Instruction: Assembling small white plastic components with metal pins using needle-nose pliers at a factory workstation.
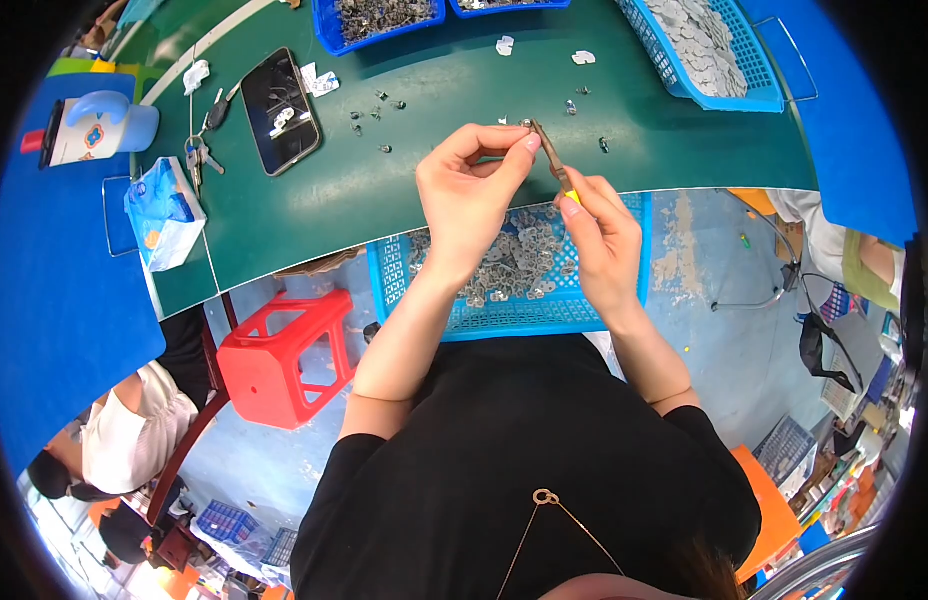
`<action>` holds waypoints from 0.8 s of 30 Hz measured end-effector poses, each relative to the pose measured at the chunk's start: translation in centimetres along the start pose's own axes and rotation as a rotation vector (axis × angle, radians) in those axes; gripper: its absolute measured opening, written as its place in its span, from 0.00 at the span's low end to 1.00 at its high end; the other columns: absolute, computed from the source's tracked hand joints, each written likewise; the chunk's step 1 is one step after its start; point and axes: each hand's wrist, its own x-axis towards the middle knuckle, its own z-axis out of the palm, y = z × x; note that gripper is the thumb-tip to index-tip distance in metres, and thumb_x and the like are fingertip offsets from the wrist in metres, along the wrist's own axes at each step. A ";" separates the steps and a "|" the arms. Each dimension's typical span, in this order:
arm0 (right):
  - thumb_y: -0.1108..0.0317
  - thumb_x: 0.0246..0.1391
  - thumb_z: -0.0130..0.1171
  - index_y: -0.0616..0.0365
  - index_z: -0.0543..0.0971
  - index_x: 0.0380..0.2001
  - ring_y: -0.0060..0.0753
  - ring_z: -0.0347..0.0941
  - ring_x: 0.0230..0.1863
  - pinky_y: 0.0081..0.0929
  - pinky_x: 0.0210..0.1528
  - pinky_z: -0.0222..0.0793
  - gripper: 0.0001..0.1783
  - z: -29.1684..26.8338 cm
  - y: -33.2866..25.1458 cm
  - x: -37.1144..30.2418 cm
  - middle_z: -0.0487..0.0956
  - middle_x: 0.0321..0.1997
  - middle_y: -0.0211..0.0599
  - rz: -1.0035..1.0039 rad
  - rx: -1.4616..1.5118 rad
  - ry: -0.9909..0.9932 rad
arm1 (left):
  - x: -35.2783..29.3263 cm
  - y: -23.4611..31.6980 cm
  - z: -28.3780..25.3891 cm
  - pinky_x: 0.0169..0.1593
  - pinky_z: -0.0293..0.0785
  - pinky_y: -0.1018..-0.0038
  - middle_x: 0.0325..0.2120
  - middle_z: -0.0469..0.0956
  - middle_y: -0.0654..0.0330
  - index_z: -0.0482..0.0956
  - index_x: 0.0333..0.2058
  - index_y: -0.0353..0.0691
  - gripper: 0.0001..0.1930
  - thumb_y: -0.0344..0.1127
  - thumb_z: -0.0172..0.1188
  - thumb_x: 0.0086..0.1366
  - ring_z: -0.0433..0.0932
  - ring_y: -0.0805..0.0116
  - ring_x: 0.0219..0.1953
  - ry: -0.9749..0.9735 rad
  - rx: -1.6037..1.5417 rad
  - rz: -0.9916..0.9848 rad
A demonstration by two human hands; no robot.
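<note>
My right hand (606, 240) grips narrow metal pliers (551, 155) with a yellow handle, their jaws pointing up and left over the green table (434, 90). My left hand (467, 190) is closed in a pinch at the tip of the pliers. Whatever is between its thumb and forefinger is too small to make out. Below both hands, a blue plastic basket (524, 320) sits at my lap, holding many small flat metal pieces (524, 255). Several small dark metal fittings (385, 148) lie scattered on the table around my hands.
Blue bins (336, 45) of small parts stand at the back. A blue basket (674, 85) of flat grey pieces is at the far right. At left lie a phone (281, 110), keys (199, 158), a tissue pack (167, 215) and a mug (109, 128). A red stool (254, 385) stands below.
</note>
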 end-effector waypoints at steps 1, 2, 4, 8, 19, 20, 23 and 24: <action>0.74 0.58 0.51 0.67 0.74 0.51 0.11 0.60 0.29 0.11 0.29 0.54 0.18 0.0 0.0 0.0 0.69 0.33 0.25 0.000 0.000 0.000 | 0.0 0.0 0.0 0.36 0.76 0.84 0.31 0.80 0.56 0.80 0.31 0.28 0.05 0.24 0.63 0.57 0.78 0.77 0.32 0.001 -0.002 -0.004; 0.74 0.58 0.50 0.68 0.74 0.51 0.11 0.60 0.29 0.11 0.29 0.54 0.17 -0.1 0.1 0.0 0.69 0.33 0.25 -0.010 -0.027 -0.003 | 0.0 -0.1 -0.1 0.36 0.76 0.84 0.32 0.80 0.56 0.80 0.31 0.29 0.04 0.23 0.63 0.56 0.78 0.77 0.33 0.002 -0.004 -0.007; 0.74 0.58 0.50 0.68 0.74 0.50 0.12 0.60 0.29 0.11 0.29 0.54 0.17 -0.1 0.1 0.0 0.69 0.33 0.25 -0.021 -0.053 -0.006 | 0.0 -0.2 0.0 0.37 0.77 0.83 0.31 0.80 0.56 0.79 0.32 0.29 0.05 0.24 0.63 0.57 0.78 0.77 0.32 -0.005 0.002 0.009; 0.74 0.58 0.50 0.69 0.74 0.50 0.12 0.61 0.30 0.11 0.30 0.55 0.17 -0.2 -0.1 -0.1 0.70 0.32 0.26 -0.047 -0.049 0.013 | 0.5 0.5 0.0 0.37 0.79 0.79 0.31 0.80 0.57 0.78 0.35 0.31 0.07 0.29 0.62 0.60 0.79 0.75 0.33 -0.012 -0.237 -0.190; 0.63 0.58 0.44 0.66 0.72 0.51 0.20 0.62 0.25 0.15 0.19 0.53 0.22 -1.1 -0.5 -0.9 0.71 0.32 0.35 0.349 0.702 -0.210 | 0.6 -2.0 -0.7 0.33 0.76 0.81 0.30 0.79 0.60 0.78 0.34 0.36 0.10 0.37 0.62 0.61 0.77 0.75 0.32 -0.279 -0.599 -0.362; 0.61 0.58 0.44 0.67 0.72 0.51 0.21 0.62 0.24 0.15 0.18 0.53 0.24 -1.3 -0.1 -0.6 0.72 0.32 0.36 0.462 0.992 -0.308 | 0.6 -1.9 -0.5 0.32 0.75 0.81 0.30 0.79 0.61 0.78 0.34 0.36 0.10 0.37 0.62 0.61 0.77 0.75 0.32 -0.286 -0.632 -0.366; 0.58 0.57 0.44 0.68 0.72 0.50 0.22 0.63 0.24 0.14 0.17 0.52 0.26 -2.2 0.2 0.0 0.72 0.31 0.37 0.584 1.238 -0.380 | 0.7 -1.1 0.0 0.30 0.74 0.81 0.29 0.79 0.62 0.79 0.34 0.36 0.09 0.37 0.62 0.62 0.76 0.76 0.31 -0.213 -0.415 -0.302; 0.59 0.57 0.44 0.68 0.72 0.50 0.22 0.63 0.25 0.14 0.17 0.52 0.25 -2.8 0.1 0.3 0.72 0.31 0.36 0.519 0.897 -0.292 | 0.8 -0.8 0.2 0.30 0.74 0.81 0.28 0.78 0.63 0.79 0.34 0.36 0.09 0.36 0.61 0.62 0.76 0.76 0.30 -0.129 -0.165 -0.231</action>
